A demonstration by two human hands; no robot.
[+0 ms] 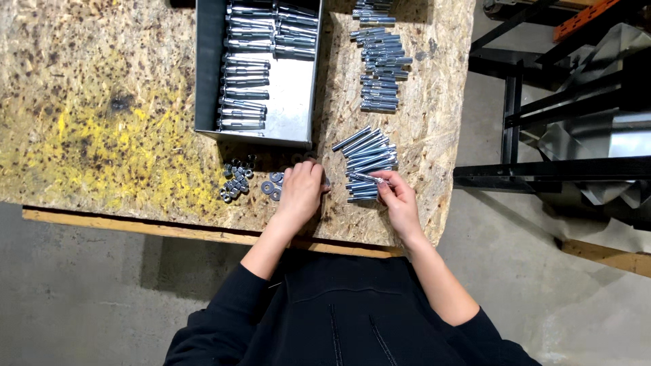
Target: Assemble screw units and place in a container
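Looking down from the head view, we see our right hand (400, 200) pinching a bolt (363, 177) at the near pile of bolts (366, 163); our left hand (302, 190) rests curled on the table (102, 102) by the washers (273, 187). We judge a steady fingertip hold best. A grey metal tray (298, 102) bears no visible label.

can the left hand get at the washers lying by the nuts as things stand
Probably yes: the left hand rests on the board right beside the washers, with nothing lying between them; the nuts sit just beyond, and the metal tray stands clear behind.
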